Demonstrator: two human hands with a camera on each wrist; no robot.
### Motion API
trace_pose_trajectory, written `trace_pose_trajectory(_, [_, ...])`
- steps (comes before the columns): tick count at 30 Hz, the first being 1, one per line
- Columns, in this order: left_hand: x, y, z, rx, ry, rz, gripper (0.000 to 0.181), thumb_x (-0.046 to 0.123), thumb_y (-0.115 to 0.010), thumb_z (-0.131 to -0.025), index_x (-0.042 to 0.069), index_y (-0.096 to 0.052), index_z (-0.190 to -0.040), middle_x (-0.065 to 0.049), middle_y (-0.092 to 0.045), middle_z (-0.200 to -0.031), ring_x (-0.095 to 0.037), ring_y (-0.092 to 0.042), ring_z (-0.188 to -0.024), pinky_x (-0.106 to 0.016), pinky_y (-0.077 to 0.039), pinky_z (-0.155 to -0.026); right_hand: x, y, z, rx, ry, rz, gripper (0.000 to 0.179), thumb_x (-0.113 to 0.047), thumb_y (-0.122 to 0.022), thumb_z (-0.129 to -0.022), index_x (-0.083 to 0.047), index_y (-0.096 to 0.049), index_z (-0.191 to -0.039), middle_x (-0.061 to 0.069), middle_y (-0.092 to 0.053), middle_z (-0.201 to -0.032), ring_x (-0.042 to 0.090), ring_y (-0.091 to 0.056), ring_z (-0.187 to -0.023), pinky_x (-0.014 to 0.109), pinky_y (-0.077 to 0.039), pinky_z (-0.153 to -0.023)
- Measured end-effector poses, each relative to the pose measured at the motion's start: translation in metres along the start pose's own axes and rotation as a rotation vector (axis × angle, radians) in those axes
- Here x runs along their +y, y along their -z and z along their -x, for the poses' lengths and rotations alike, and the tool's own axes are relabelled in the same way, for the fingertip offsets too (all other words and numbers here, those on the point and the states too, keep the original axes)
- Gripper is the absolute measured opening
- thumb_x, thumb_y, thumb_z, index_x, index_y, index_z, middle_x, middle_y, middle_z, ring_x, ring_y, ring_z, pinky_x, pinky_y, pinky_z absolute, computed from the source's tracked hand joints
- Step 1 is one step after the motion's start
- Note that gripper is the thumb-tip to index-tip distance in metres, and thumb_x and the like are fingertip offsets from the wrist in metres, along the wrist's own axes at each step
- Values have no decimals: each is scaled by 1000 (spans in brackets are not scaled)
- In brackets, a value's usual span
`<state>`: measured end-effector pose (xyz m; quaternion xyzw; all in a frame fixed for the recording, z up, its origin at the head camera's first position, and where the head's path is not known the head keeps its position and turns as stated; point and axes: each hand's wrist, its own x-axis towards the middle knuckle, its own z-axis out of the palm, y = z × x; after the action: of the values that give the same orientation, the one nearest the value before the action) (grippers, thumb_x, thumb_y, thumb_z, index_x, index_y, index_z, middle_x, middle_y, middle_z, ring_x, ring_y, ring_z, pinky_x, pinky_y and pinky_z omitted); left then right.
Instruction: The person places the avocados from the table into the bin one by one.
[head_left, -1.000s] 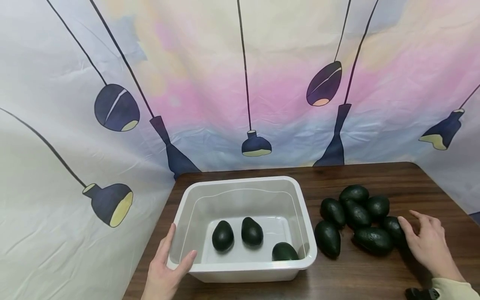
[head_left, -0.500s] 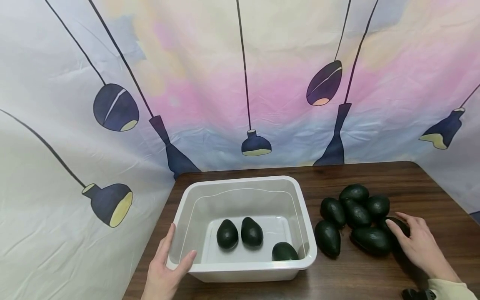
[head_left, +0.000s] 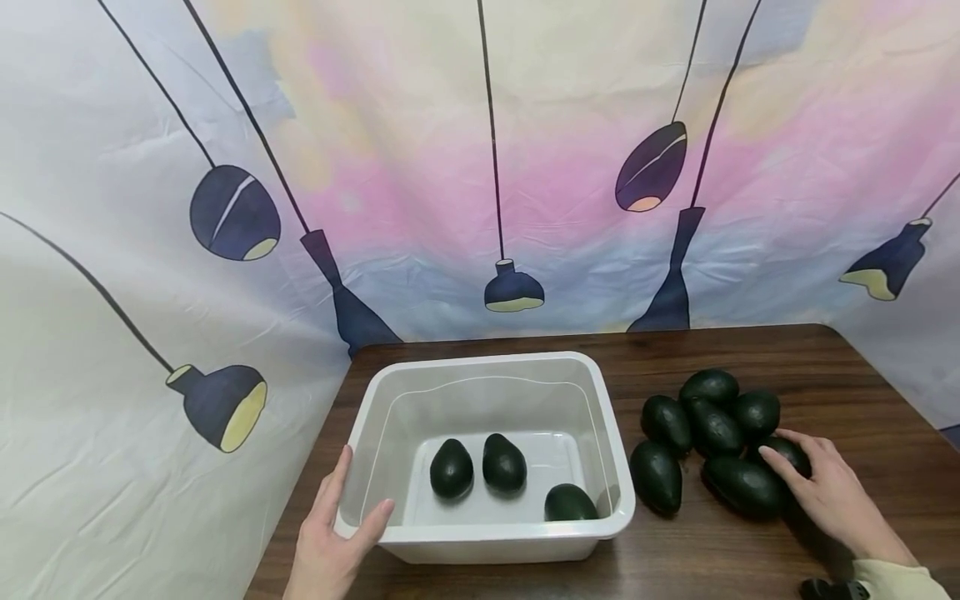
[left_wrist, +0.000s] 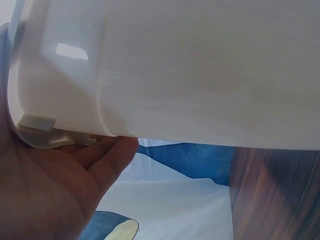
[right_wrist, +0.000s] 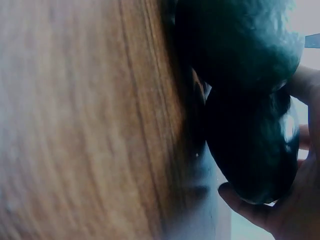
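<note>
A white plastic tub (head_left: 480, 533) stands on the table with three dark green avocados in it: one on the left (head_left: 452, 470), one in the middle (head_left: 504, 463), and one at the front right (head_left: 570, 503), partly hidden by the rim. My left hand (head_left: 330, 533) rests against the tub's front left corner, fingers and thumb spread; in the left wrist view its fingers lie straight below the rim. My right hand (head_left: 828, 492) grips an avocado (head_left: 786, 452) at the right end of a cluster. Thumb and fingers reach around that avocado (right_wrist: 255, 150) in the right wrist view.
Several more avocados lie bunched right of the tub, among them a front one (head_left: 744, 486), a left one (head_left: 657, 477) and a back one (head_left: 708, 387). The brown wooden table (head_left: 675, 558) ends at a cloth backdrop (head_left: 420, 208) printed with lamps.
My right hand has moved left and closed around the rightmost avocado in the cluster. Inside the tub, the left avocado has shifted slightly right. My left hand stays at the corner.
</note>
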<state>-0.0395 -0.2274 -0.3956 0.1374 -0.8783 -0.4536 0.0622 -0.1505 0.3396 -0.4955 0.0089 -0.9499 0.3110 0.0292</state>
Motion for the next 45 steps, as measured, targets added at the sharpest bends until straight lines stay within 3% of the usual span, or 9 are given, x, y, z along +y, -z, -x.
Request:
trace_pose_trajectory(3, [-1, 0, 0, 8, -14, 5, 87, 50, -67, -83, 29, -16, -151, -11, -28, -147, -33, -34, -124, -58, -34, -96, -1, 1, 0, -17, -1, 1, 72, -49, -42, -98, 10, -31, -138, 40, -31, -124, 58, -35, -105, 66, -33, -75])
trace_pose_trajectory(9, [-4, -1, 1, 42, -104, 15, 82, 40, -69, -85, 28, -21, -151, -8, -37, -142, -32, -44, -115, -49, -41, -91, -3, 2, 1, -20, 1, 12, 73, -49, -42, -97, 11, -31, -137, 39, -33, -122, 57, -37, -102, 65, -35, -73])
trace_pose_trajectory(16, [-6, -1, 2, 65, -142, -3, 81, 37, -70, -85, 27, -23, -150, -6, -39, -140, -30, -46, -112, -44, -43, -88, -5, 3, 1, 24, 9, 17, 72, -47, -45, -97, 12, -34, -136, 39, -34, -121, 57, -38, -102, 65, -34, -73])
trace_pose_trajectory(22, [-6, -1, 2, 84, -179, -6, 80, 32, -71, -85, 26, -25, -150, -6, -41, -138, -29, -49, -109, -31, -45, -83, -10, 9, 1, 62, 20, 14, 72, -46, -47, -97, 12, -33, -137, 40, -32, -123, 56, -36, -103, 64, -32, -74])
trace_pose_trajectory(29, [-5, -1, 3, 64, -159, 12, 81, 35, -70, -85, 25, -23, -151, -8, -39, -139, -32, -47, -111, -47, -43, -88, -23, 16, 1, 113, 48, 8, 69, -43, -49, -97, 11, -34, -137, 40, -31, -124, 57, -33, -105, 67, -29, -77])
trace_pose_trajectory(36, [-5, -1, 3, 77, -176, -5, 80, 32, -71, -85, 25, -24, -150, -6, -41, -137, -29, -49, -109, -41, -44, -86, -44, 27, 3, 196, 83, -22, 66, -39, -51, -97, 8, -35, -139, 37, -33, -125, 55, -34, -105, 64, -29, -76])
trace_pose_trajectory(45, [-5, -1, 3, 65, -147, -2, 81, 35, -70, -86, 26, -22, -151, -8, -39, -139, -31, -46, -111, -46, -43, -88, -90, 40, 2, 292, 213, -105, 58, -30, -60, -94, -3, -40, -141, 29, -37, -129, 51, -36, -112, 65, -28, -81])
